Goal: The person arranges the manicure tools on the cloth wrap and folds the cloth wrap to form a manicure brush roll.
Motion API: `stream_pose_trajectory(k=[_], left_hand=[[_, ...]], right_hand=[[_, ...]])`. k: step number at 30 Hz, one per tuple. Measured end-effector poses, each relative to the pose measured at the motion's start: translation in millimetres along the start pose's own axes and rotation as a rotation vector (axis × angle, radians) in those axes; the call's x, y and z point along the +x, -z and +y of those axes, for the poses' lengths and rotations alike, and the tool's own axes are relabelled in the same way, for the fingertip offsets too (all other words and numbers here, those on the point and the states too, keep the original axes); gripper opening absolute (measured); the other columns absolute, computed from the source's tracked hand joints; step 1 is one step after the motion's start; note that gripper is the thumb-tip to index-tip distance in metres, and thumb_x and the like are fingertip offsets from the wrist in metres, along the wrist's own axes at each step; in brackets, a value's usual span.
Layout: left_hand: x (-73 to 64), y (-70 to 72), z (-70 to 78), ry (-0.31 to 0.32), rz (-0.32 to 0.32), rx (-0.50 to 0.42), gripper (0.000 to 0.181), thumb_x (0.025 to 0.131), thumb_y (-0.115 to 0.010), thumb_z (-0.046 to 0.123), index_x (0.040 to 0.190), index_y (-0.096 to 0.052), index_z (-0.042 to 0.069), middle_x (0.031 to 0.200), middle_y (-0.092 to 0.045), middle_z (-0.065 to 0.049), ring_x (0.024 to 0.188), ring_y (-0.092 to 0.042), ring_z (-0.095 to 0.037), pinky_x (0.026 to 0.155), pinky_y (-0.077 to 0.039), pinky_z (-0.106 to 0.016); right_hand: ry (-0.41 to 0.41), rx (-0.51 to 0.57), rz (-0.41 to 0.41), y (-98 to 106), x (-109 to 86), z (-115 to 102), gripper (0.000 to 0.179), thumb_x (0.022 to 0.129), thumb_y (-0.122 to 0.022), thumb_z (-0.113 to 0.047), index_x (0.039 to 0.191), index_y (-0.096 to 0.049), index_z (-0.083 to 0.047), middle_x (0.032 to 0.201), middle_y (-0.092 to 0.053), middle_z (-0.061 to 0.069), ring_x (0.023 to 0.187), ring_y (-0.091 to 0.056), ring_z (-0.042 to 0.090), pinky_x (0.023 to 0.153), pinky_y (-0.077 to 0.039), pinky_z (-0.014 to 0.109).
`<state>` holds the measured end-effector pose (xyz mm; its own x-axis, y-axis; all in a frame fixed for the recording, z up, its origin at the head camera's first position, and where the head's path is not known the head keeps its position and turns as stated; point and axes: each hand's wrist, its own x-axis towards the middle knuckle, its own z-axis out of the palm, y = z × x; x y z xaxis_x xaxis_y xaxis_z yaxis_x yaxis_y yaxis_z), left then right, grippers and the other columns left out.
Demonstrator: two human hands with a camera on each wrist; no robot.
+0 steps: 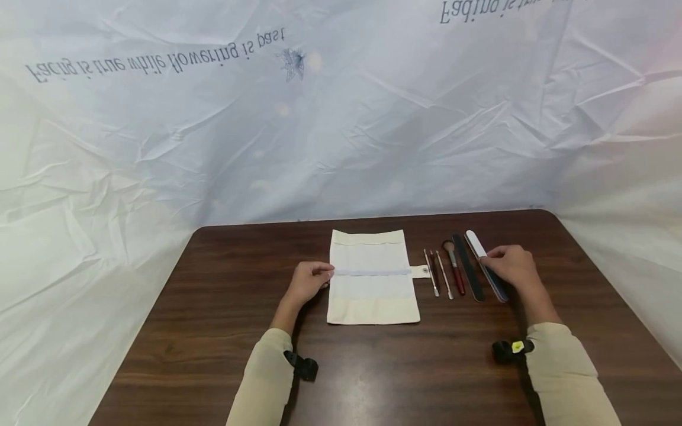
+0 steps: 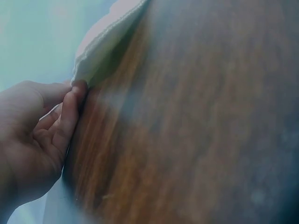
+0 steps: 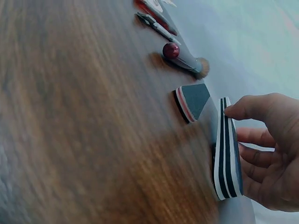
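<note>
My left hand [image 1: 308,280] pinches the left edge of a cream cloth tool pouch [image 1: 373,310] that lies spread out on the table. In the left wrist view, the pouch's stitched edge [image 2: 100,44] is lifted off the wood between thumb and finger. My right hand [image 1: 514,265] grips a white-faced nail buffer [image 1: 474,241] by its long sides. Black and white stripes show along the edge of this buffer in the right wrist view, with the thumb on the near side. Beside it lies a black nail file [image 1: 469,269], then a makeup brush [image 1: 459,283] with a red handle.
Left of the brush, three slim manicure tools [image 1: 444,276] lie side by side near the pouch's snap tab [image 1: 420,271]. All rest on a dark wooden table [image 1: 224,331] with rounded back corners. A pale printed cloth [image 1: 341,130] hangs behind and around it.
</note>
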<state>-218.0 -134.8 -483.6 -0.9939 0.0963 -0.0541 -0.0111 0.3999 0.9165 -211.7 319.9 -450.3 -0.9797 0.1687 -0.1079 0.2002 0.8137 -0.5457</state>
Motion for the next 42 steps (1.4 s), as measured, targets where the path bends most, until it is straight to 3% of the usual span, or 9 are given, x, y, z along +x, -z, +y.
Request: stream_pose_trajectory(k=[5,11,15,19,23,30,37,42], left_hand=[[0.9,-0.7,-1.8,-0.024,0.012,0.027,0.015,0.093,-0.071,0.004,0.104,-0.078,-0.003,0.094,-0.077,-0.018,0.074,-0.066,-0.007,0.069,-0.057,-0.024],[1.4,-2.1,-2.4,-0.018,0.027,0.063,0.014,0.093,-0.072,0.007,0.102,-0.079,0.000,0.093,-0.077,-0.016,0.074,-0.066,-0.008,0.068,-0.054,-0.023],[1.3,-3.0,-2.5,-0.013,0.031,0.071,0.013,0.094,-0.072,0.007,0.101,-0.079,0.000,0.094,-0.077,-0.015,0.075,-0.066,-0.009,0.068,-0.054,-0.024],[1.4,-3.2,-1.2,-0.010,0.031,0.077,0.011,0.093,-0.071,0.007,0.099,-0.078,0.000,0.093,-0.077,-0.015,0.074,-0.065,-0.009,0.067,-0.053,-0.023],[1.5,-3.3,-0.3,-0.005,0.035,0.081,0.010,0.093,-0.071,0.007,0.097,-0.078,0.000,0.091,-0.076,-0.014,0.073,-0.064,-0.010,0.066,-0.052,-0.024],[2.9,-4.1,-0.3,0.001,0.028,0.091,0.009,0.094,-0.071,0.007,0.096,-0.077,0.001,0.091,-0.076,-0.014,0.074,-0.064,-0.010,0.067,-0.053,-0.025],[3.6,-4.2,2.8,0.012,0.022,0.093,0.008,0.094,-0.071,0.009,0.094,-0.076,0.003,0.088,-0.074,-0.012,0.073,-0.063,-0.012,0.066,-0.050,-0.024],[3.0,-4.4,4.3,0.010,0.028,0.097,0.008,0.094,-0.071,0.008,0.094,-0.076,0.002,0.087,-0.074,-0.012,0.073,-0.063,-0.012,0.066,-0.050,-0.024]], right_hand=[[0.020,0.021,0.053,2,0.8,-4,0.047,0.095,-0.065,-0.032,0.113,-0.069,0.011,0.104,-0.069,0.033,0.080,-0.067,0.036,0.062,-0.055,0.042],[0.024,0.080,0.046,4,3.0,-14,0.052,0.097,-0.063,-0.040,0.117,-0.068,0.007,0.117,-0.066,0.032,0.095,-0.065,0.040,0.067,-0.052,0.038],[0.026,0.252,-0.032,4,4.6,-28,0.059,0.099,-0.060,-0.043,0.131,-0.061,0.007,0.127,-0.063,0.031,0.088,-0.067,0.015,0.070,-0.054,0.027],[0.052,0.476,-0.170,-2,8.1,-49,0.067,0.101,-0.060,-0.038,0.145,-0.046,0.009,0.133,-0.059,0.027,0.083,-0.062,-0.007,0.076,-0.057,0.021],[0.072,0.571,-0.255,-14,11.8,-70,0.067,0.101,-0.061,-0.036,0.148,-0.043,0.008,0.129,-0.059,0.015,0.086,-0.060,-0.009,0.081,-0.056,0.020],[0.119,0.738,-0.337,-41,21.1,-95,0.061,0.102,-0.062,-0.032,0.147,-0.043,0.005,0.105,-0.062,-0.015,0.093,-0.063,-0.006,0.084,-0.055,0.018],[0.128,0.924,-0.396,-74,23.7,-130,0.057,0.105,-0.057,-0.021,0.152,-0.038,0.006,0.105,-0.063,-0.013,0.095,-0.065,-0.006,0.087,-0.054,0.014],[0.053,1.066,-0.371,-102,24.3,-159,0.050,0.103,-0.060,-0.015,0.147,-0.046,0.004,0.090,-0.068,-0.014,0.082,-0.066,-0.003,0.076,-0.055,0.015]])
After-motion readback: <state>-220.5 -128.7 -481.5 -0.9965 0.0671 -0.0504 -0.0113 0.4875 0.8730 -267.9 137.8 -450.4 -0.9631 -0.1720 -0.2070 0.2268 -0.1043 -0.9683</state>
